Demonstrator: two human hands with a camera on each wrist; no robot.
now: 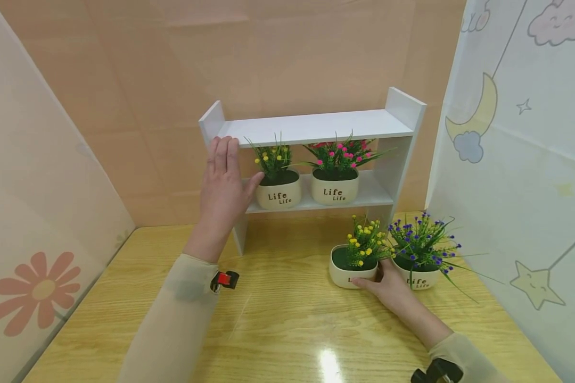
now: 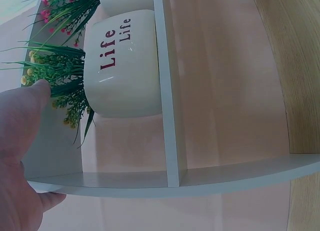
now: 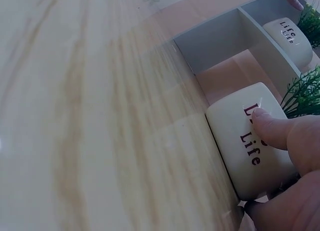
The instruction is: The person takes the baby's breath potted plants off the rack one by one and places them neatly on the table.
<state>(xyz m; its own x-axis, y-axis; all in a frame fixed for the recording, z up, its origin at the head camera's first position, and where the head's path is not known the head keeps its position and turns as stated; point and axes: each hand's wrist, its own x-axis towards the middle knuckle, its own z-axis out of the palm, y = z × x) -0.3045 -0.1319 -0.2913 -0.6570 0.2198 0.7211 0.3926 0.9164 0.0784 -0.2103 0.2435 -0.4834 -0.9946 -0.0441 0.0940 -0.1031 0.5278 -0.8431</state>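
My left hand (image 1: 225,175) lies with straight fingers against the upper left corner of a white two-tier shelf (image 1: 311,126); its thumb points toward a yellow-flowered potted plant (image 1: 279,194) on the middle board. My right hand (image 1: 395,287) grips another yellow-flowered potted plant (image 1: 340,274) at its right end, low at the table. Up close in the right wrist view, the thumb (image 3: 272,128) presses over the lettering on the cream pot (image 3: 240,141). Just right of that hand stands a purple-flowered potted plant (image 1: 421,276).
A pink-flowered potted plant (image 1: 334,189) sits on the middle board, right of the yellow one. The shelf stands at the back of a wooden table (image 1: 278,319). Patterned cloth walls rise at the left (image 1: 43,175) and right (image 1: 517,175).
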